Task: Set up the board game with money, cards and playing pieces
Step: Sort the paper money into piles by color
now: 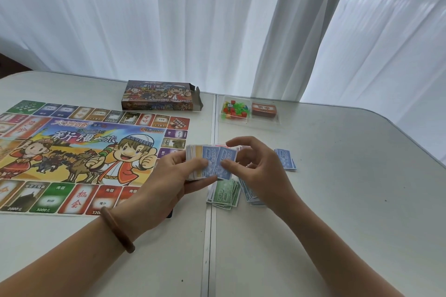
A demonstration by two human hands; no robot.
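Where the white table [337, 212] meets the curtain [193, 19], its far edge is seen running across the middle of the frame and curving into a rounded corner at the upper right. A seam [209, 236] is seen dividing the tabletop from the far edge down to the bottom of the frame. Left of the seam, the game board [72, 152] is laid flat, its right edge close to the seam; plain tabletop is shown below it, crossed by the left forearm [72, 260]. Right of the seam, a wide stretch of plain surface is shown reaching out to the rounded edge. Behind the board, the opened game box [159, 99] is laid near the far edge, and just right of the seam a clear tray [249, 126] is set, with the playing pieces [231, 109] in its left compartment and a card deck [264, 109] in its right.

Over the seam, at frame centre, a stack of play money [196, 164] is gripped in the left hand [169, 176], thumb on top. A blue 2000 note [228, 161] at the top of the stack is pinched between thumb and fingers of the right hand [260, 171]. Beneath the hands, a green 500 pile [225, 194] is laid on the table, a pale blue pile [249, 196] just right of it under the right hand, and a blue 2000 pile [286, 159] further right.
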